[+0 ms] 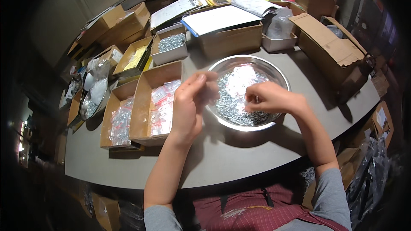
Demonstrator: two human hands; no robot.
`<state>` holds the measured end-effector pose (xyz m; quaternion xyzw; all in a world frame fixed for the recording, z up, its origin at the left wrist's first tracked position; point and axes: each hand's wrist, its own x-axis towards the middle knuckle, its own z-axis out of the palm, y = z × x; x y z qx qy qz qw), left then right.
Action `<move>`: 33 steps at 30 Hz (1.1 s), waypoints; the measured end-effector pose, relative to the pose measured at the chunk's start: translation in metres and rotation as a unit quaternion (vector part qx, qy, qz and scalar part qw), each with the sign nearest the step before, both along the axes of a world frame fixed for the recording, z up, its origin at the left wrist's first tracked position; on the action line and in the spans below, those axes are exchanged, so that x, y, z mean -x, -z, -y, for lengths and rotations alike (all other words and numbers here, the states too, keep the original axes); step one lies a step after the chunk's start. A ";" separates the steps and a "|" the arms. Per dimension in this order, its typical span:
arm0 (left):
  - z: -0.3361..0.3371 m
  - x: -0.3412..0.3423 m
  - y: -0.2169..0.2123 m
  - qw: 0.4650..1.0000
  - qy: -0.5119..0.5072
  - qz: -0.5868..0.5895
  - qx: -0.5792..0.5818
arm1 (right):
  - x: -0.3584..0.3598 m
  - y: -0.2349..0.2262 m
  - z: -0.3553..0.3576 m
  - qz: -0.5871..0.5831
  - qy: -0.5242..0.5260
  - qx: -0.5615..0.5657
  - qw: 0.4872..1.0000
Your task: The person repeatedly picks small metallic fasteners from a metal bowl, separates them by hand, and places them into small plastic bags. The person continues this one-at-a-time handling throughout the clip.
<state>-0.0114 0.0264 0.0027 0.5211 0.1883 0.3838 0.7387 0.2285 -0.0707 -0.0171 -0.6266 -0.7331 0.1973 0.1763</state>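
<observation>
Bright overhead glare on the steel bowl [247,92], dark bowed fisheye edges, perhaps motion-blurred left fingertips [204,78]

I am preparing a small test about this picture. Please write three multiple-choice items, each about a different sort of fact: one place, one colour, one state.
1. Where does the right hand hang?
A. Over the metal bowl
B. Over the grey table's near edge
C. Inside a cardboard box

2. What colour are the small parts in the bowl?
A. Red
B. Silvery grey
C. Black

3. How stands the tall cardboard box just left of the left hand?
A. Taped shut
B. Lying on its side
C. Open on top, holding small clear bags

Answers:
1 A, the fingers curl above the bowl's contents.
2 B, they gleam like the bowl itself.
3 C, its flaps are up and the bags show inside.
</observation>
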 end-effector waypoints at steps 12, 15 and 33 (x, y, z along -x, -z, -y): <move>0.013 -0.014 0.021 0.928 -0.023 -0.215 -0.304 | -0.007 -0.005 0.001 -0.040 0.029 -0.065 0.997; 0.015 -0.018 0.027 0.901 -0.052 -0.232 -0.364 | 0.003 -0.018 0.004 -0.080 0.054 -0.056 0.994; 0.010 -0.016 0.020 0.965 0.016 -0.170 -0.198 | -0.001 -0.014 0.007 -0.228 0.028 -0.028 0.973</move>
